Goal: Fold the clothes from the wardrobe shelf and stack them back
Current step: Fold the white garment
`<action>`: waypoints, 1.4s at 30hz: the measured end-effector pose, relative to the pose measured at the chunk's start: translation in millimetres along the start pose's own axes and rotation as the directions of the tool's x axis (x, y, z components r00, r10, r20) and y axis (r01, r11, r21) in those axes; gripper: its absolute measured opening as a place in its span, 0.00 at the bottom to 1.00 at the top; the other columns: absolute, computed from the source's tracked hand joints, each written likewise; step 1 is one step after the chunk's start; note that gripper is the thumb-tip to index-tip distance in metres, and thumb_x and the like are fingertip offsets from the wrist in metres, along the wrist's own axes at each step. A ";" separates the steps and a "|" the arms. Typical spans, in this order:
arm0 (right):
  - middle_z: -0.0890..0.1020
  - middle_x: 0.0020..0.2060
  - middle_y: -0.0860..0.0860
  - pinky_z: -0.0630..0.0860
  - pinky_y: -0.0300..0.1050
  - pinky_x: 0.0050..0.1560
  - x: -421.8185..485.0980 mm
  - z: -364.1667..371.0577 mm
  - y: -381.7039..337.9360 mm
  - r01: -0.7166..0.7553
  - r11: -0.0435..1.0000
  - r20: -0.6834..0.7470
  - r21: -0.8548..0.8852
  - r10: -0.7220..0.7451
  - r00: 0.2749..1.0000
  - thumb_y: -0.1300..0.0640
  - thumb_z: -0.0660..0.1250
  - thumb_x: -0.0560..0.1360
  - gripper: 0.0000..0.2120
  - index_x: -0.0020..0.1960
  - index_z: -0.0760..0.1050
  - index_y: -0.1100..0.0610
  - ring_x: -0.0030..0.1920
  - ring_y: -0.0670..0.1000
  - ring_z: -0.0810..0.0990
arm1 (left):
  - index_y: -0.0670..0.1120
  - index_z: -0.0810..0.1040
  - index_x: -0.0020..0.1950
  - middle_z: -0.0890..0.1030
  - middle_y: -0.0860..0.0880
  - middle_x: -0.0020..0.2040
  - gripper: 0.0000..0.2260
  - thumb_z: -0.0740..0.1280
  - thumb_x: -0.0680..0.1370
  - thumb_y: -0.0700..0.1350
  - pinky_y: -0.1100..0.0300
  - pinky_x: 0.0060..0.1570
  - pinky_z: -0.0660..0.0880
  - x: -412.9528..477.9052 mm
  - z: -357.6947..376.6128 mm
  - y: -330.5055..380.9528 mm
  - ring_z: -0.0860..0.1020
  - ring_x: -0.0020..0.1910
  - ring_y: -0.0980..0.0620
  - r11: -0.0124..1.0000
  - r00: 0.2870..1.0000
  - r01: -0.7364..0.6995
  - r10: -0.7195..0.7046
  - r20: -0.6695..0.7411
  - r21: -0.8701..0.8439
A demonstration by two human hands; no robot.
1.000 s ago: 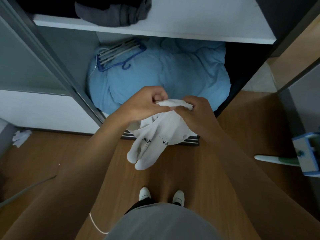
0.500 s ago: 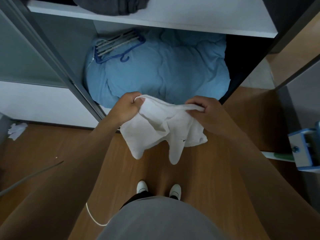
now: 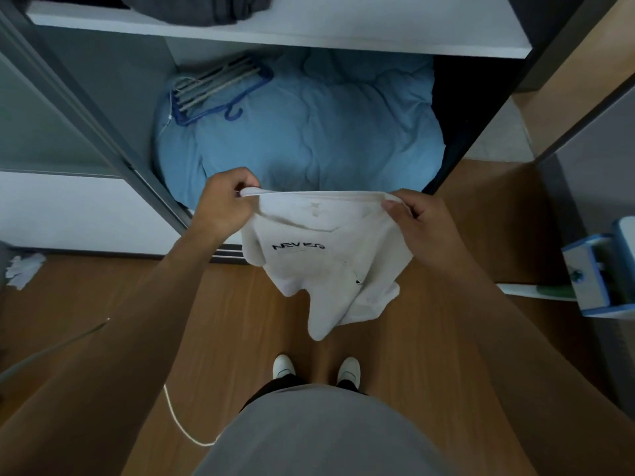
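Left hand: the left hand (image 3: 225, 202) pinches the left end of the upper hem of the white garment (image 3: 326, 259).
Right hand: the right hand (image 3: 421, 223) grips the right end of the same hem, thumb on top.
Garment: stretched between both hands above the wooden floor (image 3: 223, 321), in front of the wardrobe opening; its lower part hangs free, and dark lettering shows on the front.
Shelf: the white shelf (image 3: 343, 32) carries dark folded clothes (image 3: 196, 8) at its left end.
Below shelf: a blue duvet (image 3: 309, 132) with blue hangers (image 3: 220, 91) on its left.
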State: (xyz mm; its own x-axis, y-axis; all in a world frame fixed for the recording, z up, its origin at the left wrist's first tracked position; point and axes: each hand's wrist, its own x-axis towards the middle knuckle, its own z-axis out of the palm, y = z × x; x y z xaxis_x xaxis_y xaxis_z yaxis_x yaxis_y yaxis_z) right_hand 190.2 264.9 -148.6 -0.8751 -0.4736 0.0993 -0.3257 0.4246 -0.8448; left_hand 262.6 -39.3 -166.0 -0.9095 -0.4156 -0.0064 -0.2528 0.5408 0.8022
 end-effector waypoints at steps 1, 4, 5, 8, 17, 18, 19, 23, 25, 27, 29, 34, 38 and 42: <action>0.79 0.36 0.59 0.68 0.35 0.36 -1.4 -1.7 3.7 -0.013 1.000 0.000 0.003 0.013 1.000 0.60 0.63 0.83 0.12 0.45 0.79 0.65 0.34 0.45 0.73 | 0.47 0.78 0.37 0.79 0.53 0.35 0.09 0.63 0.68 0.34 0.61 0.35 0.70 -2.7 -1.1 1.9 0.75 0.35 0.55 0.999 0.999 -0.023 0.024 0.028 -0.026; 0.82 0.41 0.63 0.74 0.41 0.38 -5.3 -10.6 15.2 -0.049 0.998 0.063 0.024 0.048 0.997 0.59 0.63 0.82 0.12 0.49 0.81 0.66 0.38 0.53 0.80 | 0.45 0.74 0.34 0.71 0.52 0.30 0.07 0.61 0.70 0.38 0.65 0.30 0.63 -9.8 -3.3 6.8 0.68 0.31 0.58 0.995 0.991 -0.081 0.087 0.106 -0.061; 0.84 0.44 0.63 0.78 0.47 0.41 -6.7 -15.3 17.7 -0.074 0.997 0.114 0.037 0.070 0.991 0.58 0.64 0.82 0.12 0.51 0.82 0.65 0.42 0.57 0.82 | 0.42 0.72 0.33 0.69 0.49 0.30 0.07 0.60 0.72 0.39 0.62 0.30 0.61 -11.0 -4.0 7.0 0.67 0.31 0.56 0.994 0.987 -0.091 0.098 0.124 -0.061; 0.85 0.46 0.62 0.80 0.55 0.46 -8.6 -28.2 24.0 -0.133 0.990 0.241 0.056 0.116 0.964 0.56 0.64 0.82 0.13 0.53 0.82 0.64 0.46 0.61 0.83 | 0.37 0.66 0.33 0.63 0.45 0.31 0.12 0.59 0.73 0.42 0.59 0.30 0.57 -13.1 -6.9 7.1 0.62 0.30 0.52 0.993 0.978 -0.093 0.105 0.179 -0.073; 0.76 0.33 0.51 0.67 0.30 0.32 -6.6 -14.9 49.0 -0.144 0.987 -0.097 0.067 0.150 0.984 0.56 0.61 0.83 0.13 0.43 0.77 0.60 0.31 0.39 0.72 | 0.38 0.69 0.35 0.67 0.48 0.29 0.23 0.72 0.77 0.54 0.62 0.28 0.61 -8.6 -2.8 5.4 0.66 0.28 0.54 0.996 0.929 -0.061 0.079 0.361 -0.060; 0.76 0.33 0.50 0.67 0.29 0.33 -5.9 -13.4 51.8 -0.143 0.989 -0.126 0.048 0.148 0.981 0.54 0.61 0.83 0.14 0.43 0.76 0.59 0.32 0.39 0.72 | 0.41 0.72 0.36 0.69 0.50 0.29 0.22 0.74 0.74 0.57 0.66 0.27 0.63 -7.5 -4.0 5.4 0.67 0.27 0.56 0.998 0.912 -0.057 0.069 0.404 -0.042; 0.77 0.34 0.52 0.67 0.30 0.33 -5.0 -12.8 55.4 -0.149 0.989 -0.158 0.018 0.150 0.976 0.52 0.60 0.83 0.14 0.43 0.76 0.59 0.32 0.40 0.73 | 0.43 0.75 0.37 0.73 0.52 0.29 0.19 0.75 0.71 0.58 0.68 0.26 0.65 -6.0 -5.8 4.3 0.70 0.27 0.58 0.998 0.892 -0.055 0.054 0.449 -0.011; 0.78 0.35 0.51 0.71 0.43 0.38 -0.3 -17.3 65.4 -0.249 0.963 -0.374 -0.106 0.193 0.907 0.47 0.58 0.82 0.16 0.45 0.78 0.54 0.34 0.42 0.73 | 0.43 0.78 0.39 0.77 0.45 0.31 0.14 0.73 0.76 0.53 0.62 0.31 0.68 -1.8 -6.3 -5.3 0.72 0.29 0.54 0.994 0.894 -0.050 0.002 0.448 0.095; 0.72 0.29 0.47 0.66 0.44 0.35 2.1 -18.1 63.4 -0.262 0.955 -0.427 -0.135 0.183 0.886 0.48 0.58 0.82 0.17 0.37 0.72 0.52 0.30 0.42 0.69 | 0.37 0.71 0.36 0.68 0.46 0.28 0.22 0.68 0.80 0.52 0.64 0.27 0.63 -5.6 0.6 -2.4 0.66 0.26 0.55 0.996 0.931 -0.041 0.011 0.366 0.075; 0.69 0.28 0.46 0.66 0.45 0.35 4.0 -16.5 59.9 -0.286 0.941 -0.425 -0.179 0.188 0.885 0.47 0.58 0.82 0.19 0.36 0.70 0.54 0.30 0.44 0.69 | 0.33 0.68 0.36 0.66 0.46 0.30 0.24 0.66 0.81 0.51 0.66 0.24 0.63 -10.6 9.7 5.0 0.65 0.27 0.53 1.000 0.948 -0.003 -0.002 0.318 0.014; 0.71 0.29 0.48 0.68 0.47 0.36 3.6 -13.8 56.6 -0.335 0.917 -0.423 -0.215 0.221 0.878 0.47 0.58 0.83 0.19 0.39 0.72 0.59 0.32 0.49 0.71 | 0.32 0.67 0.36 0.66 0.45 0.31 0.23 0.66 0.82 0.49 0.63 0.26 0.61 -13.8 19.9 11.3 0.64 0.28 0.51 0.997 0.953 0.042 -0.022 0.302 -0.060; 0.78 0.36 0.52 0.78 0.52 0.39 -10.2 7.8 39.0 -0.456 0.890 -0.384 -0.004 0.420 0.823 0.48 0.59 0.83 0.16 0.47 0.75 0.59 0.37 0.52 0.80 | 0.43 0.68 0.33 0.62 0.46 0.31 0.19 0.67 0.80 0.50 0.57 0.32 0.58 -22.7 50.7 25.1 0.61 0.29 0.49 0.920 0.957 0.238 -0.168 0.236 -0.311; 0.82 0.39 0.58 0.84 0.56 0.37 -26.9 36.3 18.8 -0.503 0.837 -0.151 0.214 0.537 0.830 0.51 0.63 0.81 0.09 0.47 0.75 0.56 0.36 0.51 0.84 | 0.52 0.62 0.30 0.62 0.58 0.25 0.22 0.65 0.82 0.53 0.65 0.26 0.60 -29.3 72.0 35.7 0.61 0.23 0.59 0.927 0.965 0.193 -0.120 0.233 -0.322; 0.83 0.38 0.59 0.82 0.58 0.43 -28.1 47.3 2.3 -0.482 0.847 -0.029 0.226 0.501 0.865 0.52 0.65 0.80 0.09 0.46 0.78 0.56 0.36 0.56 0.84 | 0.43 0.70 0.38 0.69 0.49 0.33 0.15 0.63 0.83 0.46 0.69 0.31 0.63 -33.2 82.5 41.2 0.66 0.31 0.59 0.980 0.956 -0.050 0.102 0.274 -0.191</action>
State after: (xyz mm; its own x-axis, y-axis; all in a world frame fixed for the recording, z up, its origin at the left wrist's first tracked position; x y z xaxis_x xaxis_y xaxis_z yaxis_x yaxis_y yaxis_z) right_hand 231.0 242.7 -178.2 -0.9307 -0.1745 -0.3214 0.2270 0.4135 -0.8817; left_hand 255.1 57.1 -182.0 -0.9860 -0.1417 -0.0875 -0.1391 0.4117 0.9006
